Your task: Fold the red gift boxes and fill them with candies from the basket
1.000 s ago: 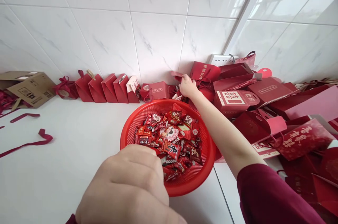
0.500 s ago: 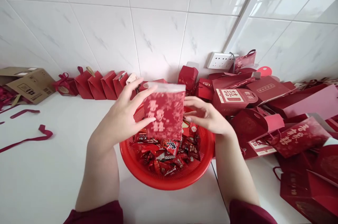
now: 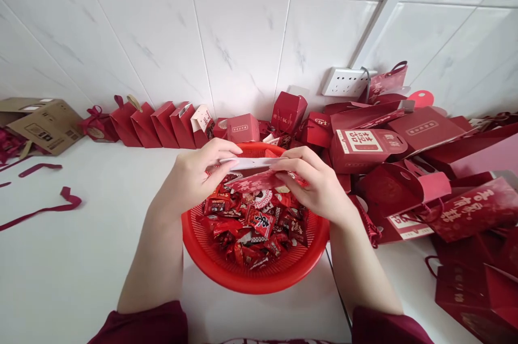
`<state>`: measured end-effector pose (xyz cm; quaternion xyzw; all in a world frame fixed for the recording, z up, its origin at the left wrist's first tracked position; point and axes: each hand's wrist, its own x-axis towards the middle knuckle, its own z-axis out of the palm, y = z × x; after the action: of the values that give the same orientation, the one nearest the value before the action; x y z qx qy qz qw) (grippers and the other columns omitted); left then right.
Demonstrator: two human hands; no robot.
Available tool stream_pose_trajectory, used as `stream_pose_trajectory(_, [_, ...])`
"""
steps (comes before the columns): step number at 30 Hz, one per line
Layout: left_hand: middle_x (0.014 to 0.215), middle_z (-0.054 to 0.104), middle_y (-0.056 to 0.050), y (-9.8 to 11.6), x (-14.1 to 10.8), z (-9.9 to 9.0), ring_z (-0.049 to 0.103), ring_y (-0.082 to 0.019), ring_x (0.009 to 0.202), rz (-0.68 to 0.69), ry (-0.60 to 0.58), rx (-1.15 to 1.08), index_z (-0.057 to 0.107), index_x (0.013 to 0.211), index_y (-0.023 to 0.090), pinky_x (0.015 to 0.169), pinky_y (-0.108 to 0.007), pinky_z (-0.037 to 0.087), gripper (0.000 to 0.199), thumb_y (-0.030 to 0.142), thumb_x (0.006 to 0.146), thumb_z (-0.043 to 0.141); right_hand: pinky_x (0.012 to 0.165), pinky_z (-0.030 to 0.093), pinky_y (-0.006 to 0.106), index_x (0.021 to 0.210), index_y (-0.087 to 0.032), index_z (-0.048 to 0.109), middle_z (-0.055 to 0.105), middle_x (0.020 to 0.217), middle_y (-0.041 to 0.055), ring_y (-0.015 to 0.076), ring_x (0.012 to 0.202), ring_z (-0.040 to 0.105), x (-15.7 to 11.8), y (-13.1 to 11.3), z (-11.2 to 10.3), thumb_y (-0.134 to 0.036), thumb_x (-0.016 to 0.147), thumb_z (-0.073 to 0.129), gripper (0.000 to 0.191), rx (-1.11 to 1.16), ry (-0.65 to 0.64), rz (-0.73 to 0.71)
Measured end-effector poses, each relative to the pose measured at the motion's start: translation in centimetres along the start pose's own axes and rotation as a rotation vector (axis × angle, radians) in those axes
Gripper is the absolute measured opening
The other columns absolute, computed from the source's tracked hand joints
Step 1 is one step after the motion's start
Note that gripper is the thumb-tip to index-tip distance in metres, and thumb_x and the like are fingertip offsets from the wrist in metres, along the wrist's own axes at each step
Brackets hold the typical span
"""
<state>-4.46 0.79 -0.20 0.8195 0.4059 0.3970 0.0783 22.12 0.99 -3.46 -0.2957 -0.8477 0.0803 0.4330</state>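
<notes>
Above a red plastic basket [image 3: 253,285], both my hands grip a small red paper gift bag [image 3: 257,182] with a pale upper edge. My left hand [image 3: 204,171] pinches the bag's left end between thumb and fingers. On the opposite end, my right hand [image 3: 309,176] is closed with its fingers over the rim. The bag is tipped so that its top faces me, and its mouth shows as a narrow gap. Wrapped candies [image 3: 259,222], mostly red, fill the basket beneath it.
Several red gift boxes [image 3: 162,123] stand in a row along the tiled wall. Folded red boxes [image 3: 399,179] are heaped at the right, below a white power strip [image 3: 346,82]. A cardboard carton [image 3: 44,125] and loose ribbon [image 3: 60,206] lie at the left.
The bag has tilted from showing its printed front to showing its top edge, and has come slightly lower. My right hand has closed on its right end. The view has shifted slightly.
</notes>
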Motion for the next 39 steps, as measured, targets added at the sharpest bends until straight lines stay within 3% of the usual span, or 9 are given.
stream_pose_trajectory(7, [0.119,0.073,-0.001,0.6,0.4,0.6,0.069,-0.013,0.089,0.188,-0.202,0.180,0.071,0.086,0.021,0.079,-0.026,0.052,0.034,0.005,0.094,0.042,0.082,0.057,0.034,0.100,-0.022,0.068,0.070,0.099,0.0056,0.0187,0.090,0.069,0.0,-1.3,-0.9,-0.029,0.104,0.053,0.017,0.079,-0.068,0.149])
stream_pose_trajectory(12, [0.115,0.073,-0.003,2.1,0.2,0.9,0.066,-0.014,0.083,0.151,-0.298,0.212,0.077,0.107,0.024,0.075,-0.028,0.051,0.031,0.016,0.097,0.049,0.086,0.058,0.037,0.100,-0.025,0.067,0.069,0.105,0.0051,0.0204,0.094,0.069,-0.2,-1.9,-1.2,-0.028,0.101,0.060,0.008,0.004,-0.116,0.209])
stream_pose_trajectory(18, [0.088,0.062,-0.002,3.2,-0.1,0.5,0.050,-0.009,0.056,-0.026,-0.477,0.275,0.067,0.063,0.019,0.053,-0.028,0.040,0.045,0.048,0.097,0.058,0.082,0.058,0.036,0.103,-0.025,0.071,0.061,0.111,0.0077,0.0192,0.090,0.067,-0.3,-1.9,-2.1,-0.033,0.103,0.054,0.019,0.031,-0.333,0.128])
stream_pose_trajectory(22, [0.080,0.055,-0.001,3.2,-0.5,0.4,0.049,-0.010,0.055,-0.031,-0.520,0.297,0.064,0.063,0.019,0.049,-0.028,0.036,0.039,0.041,0.095,0.062,0.073,0.057,0.033,0.092,-0.024,0.067,0.061,0.104,0.0070,0.0177,0.082,0.064,-0.7,-2.0,-2.8,-0.034,0.101,0.057,0.017,0.026,-0.364,0.143])
stream_pose_trajectory(26, [0.101,0.062,-0.004,2.9,-0.6,0.7,0.057,-0.011,0.065,-0.052,-0.377,0.297,0.070,0.079,0.019,0.059,-0.028,0.046,0.023,0.019,0.094,0.053,0.088,0.058,0.038,0.095,-0.024,0.065,0.064,0.119,0.0082,0.0226,0.104,0.068,-0.8,-1.6,-2.5,-0.027,0.100,0.058,0.009,-0.031,-0.230,0.198])
stream_pose_trajectory(29, [0.119,0.065,-0.005,3.0,-0.6,0.9,0.065,-0.014,0.081,-0.039,-0.226,0.265,0.071,0.111,0.022,0.069,-0.027,0.050,0.035,0.007,0.092,0.046,0.097,0.057,0.040,0.106,-0.025,0.065,0.064,0.126,0.0085,0.0241,0.117,0.065,-0.7,-1.6,-2.1,-0.020,0.099,0.056,0.013,-0.068,-0.153,0.179])
stream_pose_trajectory(32, [0.120,0.066,-0.004,3.3,-0.7,0.8,0.066,-0.014,0.087,0.017,-0.064,0.292,0.072,0.114,0.022,0.073,-0.026,0.054,0.038,0.004,0.091,0.048,0.103,0.055,0.043,0.113,-0.026,0.065,0.064,0.131,0.0091,0.0255,0.125,0.063,-0.4,-2.0,-2.0,-0.022,0.099,0.057,0.017,-0.049,-0.080,0.152])
stream_pose_trajectory(36, [0.124,0.066,-0.005,3.2,-1.0,0.1,0.067,-0.018,0.105,0.045,0.145,0.420,0.071,0.120,0.023,0.089,-0.029,0.059,0.039,0.005,0.091,0.052,0.099,0.058,0.043,0.121,-0.028,0.064,0.064,0.136,0.0090,0.0268,0.127,0.061,-0.4,-1.6,-2.8,-0.028,0.100,0.059,0.022,0.003,0.065,0.185])
stream_pose_trajectory(39, [0.126,0.065,-0.005,2.5,-0.9,-0.5,0.069,-0.018,0.100,-0.016,0.184,0.517,0.070,0.124,0.022,0.085,-0.031,0.061,0.041,0.008,0.090,0.052,0.092,0.058,0.039,0.119,-0.026,0.065,0.069,0.124,0.0079,0.0244,0.114,0.067,-0.6,0.3,-2.9,-0.029,0.101,0.057,0.020,-0.040,0.006,0.266])
